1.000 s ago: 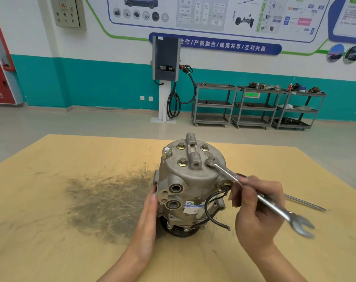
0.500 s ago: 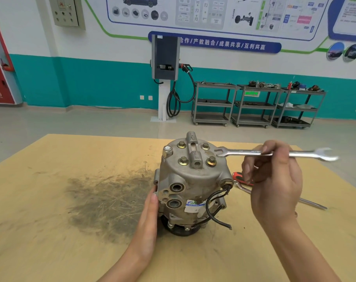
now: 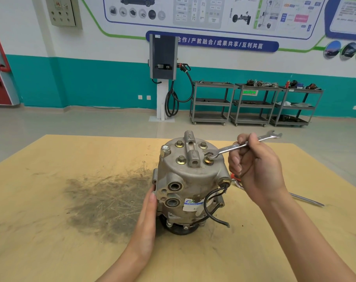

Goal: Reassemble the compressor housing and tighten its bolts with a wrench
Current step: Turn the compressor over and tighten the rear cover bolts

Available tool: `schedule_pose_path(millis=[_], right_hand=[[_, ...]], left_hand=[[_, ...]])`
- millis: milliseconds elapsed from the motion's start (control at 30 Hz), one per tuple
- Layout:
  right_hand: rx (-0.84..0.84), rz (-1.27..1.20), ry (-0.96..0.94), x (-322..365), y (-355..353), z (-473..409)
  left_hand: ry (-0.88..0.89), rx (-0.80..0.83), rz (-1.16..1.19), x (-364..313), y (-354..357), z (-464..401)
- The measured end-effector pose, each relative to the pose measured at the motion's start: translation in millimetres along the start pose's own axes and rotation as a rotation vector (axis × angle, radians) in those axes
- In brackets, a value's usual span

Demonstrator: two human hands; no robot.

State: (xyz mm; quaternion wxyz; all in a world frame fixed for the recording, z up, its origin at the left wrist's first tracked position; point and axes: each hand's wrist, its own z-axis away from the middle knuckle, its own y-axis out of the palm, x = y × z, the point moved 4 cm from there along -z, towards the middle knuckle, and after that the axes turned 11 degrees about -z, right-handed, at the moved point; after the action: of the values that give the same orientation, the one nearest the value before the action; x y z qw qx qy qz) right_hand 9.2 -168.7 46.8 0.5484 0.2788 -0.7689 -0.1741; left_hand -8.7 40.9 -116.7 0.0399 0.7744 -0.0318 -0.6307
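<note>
The compressor housing (image 3: 190,182), a rounded casting of dull, scuffed grey metal, is stood upright near the middle of the table (image 3: 51,200). Four brass-coloured hex bolts are seen on its flat top; the near-right bolt (image 3: 209,159) is met by the open end of a polished steel wrench (image 3: 242,145). The wrench shank is gripped by the curled fingers of the right hand (image 3: 256,169). The left hand (image 3: 147,222) is laid with straight fingers against the housing's left flank. Black wires (image 3: 211,204) are looped from the right side. The tan tabletop is stained by a dark, scratched smear (image 3: 106,200). Grey metal carts (image 3: 252,104) are lined along a teal-and-white wall.
</note>
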Motion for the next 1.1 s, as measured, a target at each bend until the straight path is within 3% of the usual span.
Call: schedule_pose_path(millis=[200, 567, 900, 1000, 1100], right_hand=[[0.009, -0.028, 0.17, -3.7, -1.3, -11.5], [0.051, -0.073, 0.136, -2.5, -3.3, -13.6], [0.151, -0.006, 0.412, -7.5, 11.5, -39.7], [0.144, -0.02, 0.377, -8.7, 10.3, -37.9], [0.091, -0.05, 0.2, -10.9, 3.1, -28.2]], left_hand=[[-0.004, -0.001, 0.001, 1.4, -1.0, 0.5], [-0.02, -0.01, -0.022, -0.6, -0.4, 0.6], [-0.004, -0.014, -0.004, -2.2, -0.5, 1.0], [0.005, -0.01, -0.004, -2.2, -0.5, 0.7], [0.012, -0.007, -0.002, -3.1, -0.2, 0.9]])
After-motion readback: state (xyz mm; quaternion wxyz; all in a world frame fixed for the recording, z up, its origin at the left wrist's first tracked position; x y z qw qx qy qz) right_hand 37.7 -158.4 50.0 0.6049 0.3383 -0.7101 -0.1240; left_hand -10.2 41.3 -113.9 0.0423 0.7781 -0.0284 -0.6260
